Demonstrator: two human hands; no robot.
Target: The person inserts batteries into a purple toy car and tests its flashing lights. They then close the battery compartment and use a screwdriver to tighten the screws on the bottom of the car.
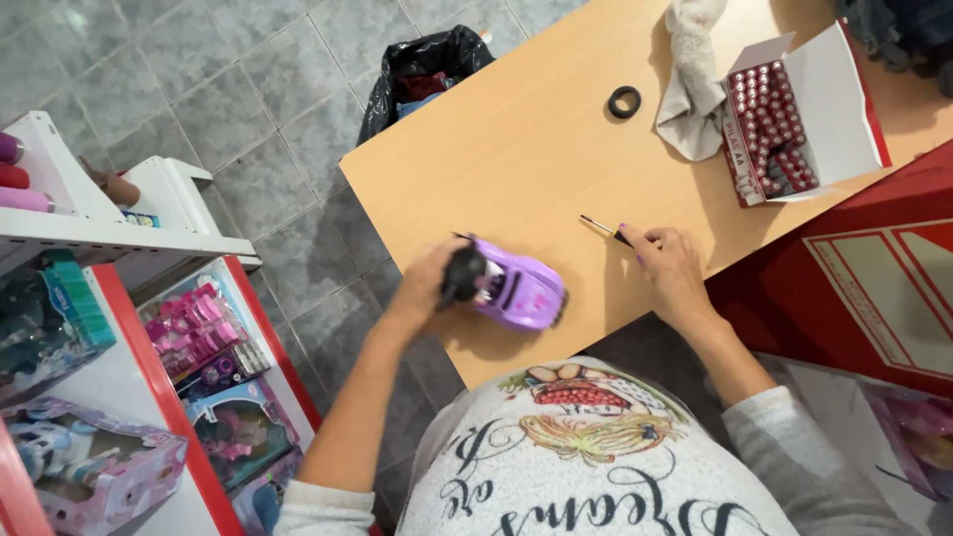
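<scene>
Around the purple toy car: black ring, cloth, battery box.

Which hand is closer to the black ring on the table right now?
Right. The right hand rests on the screwdriver, below the black ring. The left hand grips the purple toy car, farther away, lower left.

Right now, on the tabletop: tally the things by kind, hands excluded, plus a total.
Toy car, purple, held by left hand: 1
Screwdriver, under right hand: 1
Black ring: 1
Cloth: 1
Open box of batteries: 1
Total: 5
</scene>
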